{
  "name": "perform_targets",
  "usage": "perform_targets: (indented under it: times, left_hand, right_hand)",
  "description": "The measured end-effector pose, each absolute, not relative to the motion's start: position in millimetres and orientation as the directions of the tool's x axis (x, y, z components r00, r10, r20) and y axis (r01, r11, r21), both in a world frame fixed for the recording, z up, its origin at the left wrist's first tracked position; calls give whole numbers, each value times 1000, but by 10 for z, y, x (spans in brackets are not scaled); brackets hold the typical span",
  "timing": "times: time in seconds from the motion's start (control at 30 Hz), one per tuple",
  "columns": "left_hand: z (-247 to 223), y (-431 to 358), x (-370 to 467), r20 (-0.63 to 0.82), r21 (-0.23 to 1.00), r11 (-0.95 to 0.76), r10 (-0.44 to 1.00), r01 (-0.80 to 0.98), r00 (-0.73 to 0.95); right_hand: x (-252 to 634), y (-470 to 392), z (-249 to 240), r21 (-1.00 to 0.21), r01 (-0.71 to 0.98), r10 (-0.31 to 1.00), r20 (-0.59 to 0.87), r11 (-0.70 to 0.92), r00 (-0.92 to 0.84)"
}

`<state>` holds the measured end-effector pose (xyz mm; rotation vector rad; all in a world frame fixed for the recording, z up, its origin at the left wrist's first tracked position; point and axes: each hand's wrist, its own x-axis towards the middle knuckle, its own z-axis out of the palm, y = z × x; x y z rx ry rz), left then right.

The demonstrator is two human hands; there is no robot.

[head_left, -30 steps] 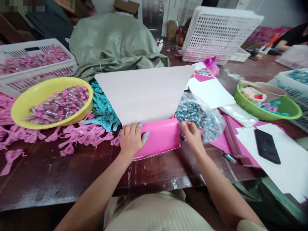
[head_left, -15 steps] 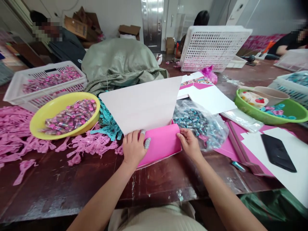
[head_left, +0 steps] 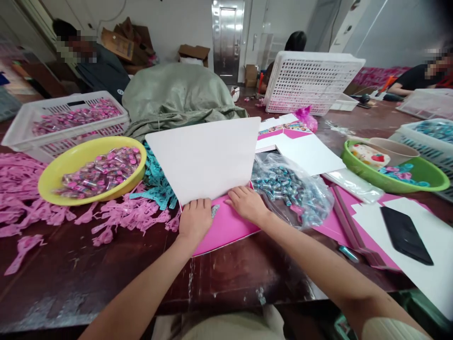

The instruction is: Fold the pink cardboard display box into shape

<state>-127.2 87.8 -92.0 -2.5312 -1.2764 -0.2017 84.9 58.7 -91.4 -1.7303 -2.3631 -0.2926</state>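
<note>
A pink cardboard sheet (head_left: 226, 229) with a white underside (head_left: 203, 153) lies folded on the dark wooden table (head_left: 88, 269) in front of me. My left hand (head_left: 194, 218) presses flat on the pink part beside the fold. My right hand (head_left: 247, 203) lies flat next to it, fingers pointing left along the crease. Both hands are side by side and nearly touching. The white flap stands up behind them.
A yellow bowl (head_left: 53, 177) of pink wrapped pieces sits at left among pink plastic scraps (head_left: 120, 215) and teal scraps (head_left: 157, 182). A clear bag of blue pieces (head_left: 292, 186), a green bowl (head_left: 424, 177), a black phone (head_left: 405, 233), white crates (head_left: 311, 80) and a grey-green sack (head_left: 177, 94) surround me. Other people sit beyond.
My right hand slid left from the card's right edge to the crease beside my left hand. The white flap folded further upright and narrower. The camera tilted up.
</note>
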Motion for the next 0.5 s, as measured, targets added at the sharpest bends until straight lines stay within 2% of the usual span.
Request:
perform_targets:
  times: [0.17,0.3,0.4,0.5]
  left_hand:
    - [-963,984,-1190,129,-170,-631,747,757,652]
    - [-1051,1042,-1123,106,-141,-631,757,763,645]
    - [-1089,975,-1104,124,-124,-613,771,781,625]
    - [-1109,699,-1115,185,-103,-569,795,816,578]
  right_hand:
    - [819,744,-1043,39,966,948,187,254,-257]
    - [788,675,-1143,49,980,968,155,194,-200]
    - [721,513,-1212,65,992,973,196,112,-123]
    - [694,338,-1296,48,997,961,272,-56,41]
